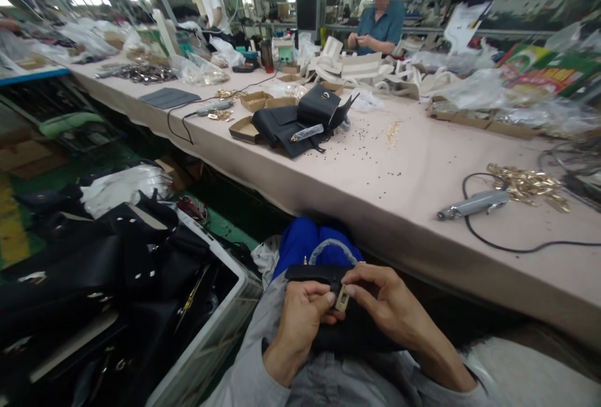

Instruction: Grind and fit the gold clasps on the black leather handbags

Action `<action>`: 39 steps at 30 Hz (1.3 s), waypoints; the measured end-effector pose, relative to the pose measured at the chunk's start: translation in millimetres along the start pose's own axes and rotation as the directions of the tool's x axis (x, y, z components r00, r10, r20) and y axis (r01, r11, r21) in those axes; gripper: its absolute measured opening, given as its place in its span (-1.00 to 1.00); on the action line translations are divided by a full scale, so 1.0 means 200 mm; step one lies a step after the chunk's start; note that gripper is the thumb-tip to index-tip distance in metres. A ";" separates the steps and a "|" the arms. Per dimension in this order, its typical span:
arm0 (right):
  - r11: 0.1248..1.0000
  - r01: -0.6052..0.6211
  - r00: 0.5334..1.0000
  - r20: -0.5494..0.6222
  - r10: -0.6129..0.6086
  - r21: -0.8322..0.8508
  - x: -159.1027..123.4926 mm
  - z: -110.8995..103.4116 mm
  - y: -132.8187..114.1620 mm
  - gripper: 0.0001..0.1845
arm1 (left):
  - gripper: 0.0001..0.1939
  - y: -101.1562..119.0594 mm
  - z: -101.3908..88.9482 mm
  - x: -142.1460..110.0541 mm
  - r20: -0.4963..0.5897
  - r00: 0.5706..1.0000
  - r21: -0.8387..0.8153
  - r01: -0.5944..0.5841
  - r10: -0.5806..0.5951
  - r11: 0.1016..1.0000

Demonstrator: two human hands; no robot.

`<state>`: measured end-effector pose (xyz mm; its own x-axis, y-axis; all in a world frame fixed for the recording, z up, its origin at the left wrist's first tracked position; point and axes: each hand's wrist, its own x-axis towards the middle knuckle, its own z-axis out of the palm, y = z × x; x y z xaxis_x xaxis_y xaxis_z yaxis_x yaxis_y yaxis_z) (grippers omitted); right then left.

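A black handbag [354, 332] rests on my lap, its curved handle [332, 243] wrapped in a pale covering. My right hand [387, 297] pinches a small gold-coloured metal plate [344, 299] with a rectangular slot, held tilted in front of the bag. Close beside it, my left hand [303, 319] is closed at the bag's front, thumb and fingertips gripping its edge near the plate. Its fingertips sit just by the plate's lower end. What exactly lies between the left fingers is partly hidden.
The long covered table [413, 188] carries an electric screwdriver [474, 205], gold metal fittings [530, 185], scattered small screws and another black bag [286, 125]. At my left stands a pale crate [220, 250] beside piled black bags [103, 269]. A co-worker [382, 19] works across the table.
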<state>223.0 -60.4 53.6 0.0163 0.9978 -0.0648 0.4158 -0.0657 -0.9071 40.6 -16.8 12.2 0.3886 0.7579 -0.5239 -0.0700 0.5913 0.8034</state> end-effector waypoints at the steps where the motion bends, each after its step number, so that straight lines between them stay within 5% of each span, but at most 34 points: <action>1: 1.000 -0.019 1.000 0.008 0.019 -0.004 0.01 0.01 0.00 -0.85 | -0.56 0.00 -0.01 -0.01 0.024 1.000 0.006 -0.009 0.009 1.000; 25: 0.929 -0.086 0.995 -0.079 0.062 -0.359 0.00 0.22 0.01 -0.80 | -0.63 -0.01 -0.08 -0.03 0.155 0.983 -0.020 0.101 -0.097 0.995; 31: 0.917 -0.142 0.988 -0.114 0.107 -0.373 -0.02 0.27 0.00 -0.79 | -0.61 -0.07 -0.05 -0.02 0.010 0.996 -0.003 0.088 -0.088 0.996; 35: 0.901 -0.256 0.955 -0.236 0.179 -0.351 -0.08 0.33 0.04 -0.72 | -0.60 -0.10 -0.04 -0.02 -0.014 0.998 0.026 0.061 -0.061 0.998; 39: 0.926 -0.344 0.916 -0.270 0.295 -0.155 -0.13 0.40 0.07 -0.51 | -0.63 -0.11 -0.05 -0.03 0.014 1.000 0.135 0.024 -0.026 0.991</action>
<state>156.7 -89.2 9.1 0.3831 0.8983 -0.2152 0.5208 -0.4025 -0.7529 30.7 -31.5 -5.0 0.4031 0.7384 -0.5406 0.0642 0.5665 0.8216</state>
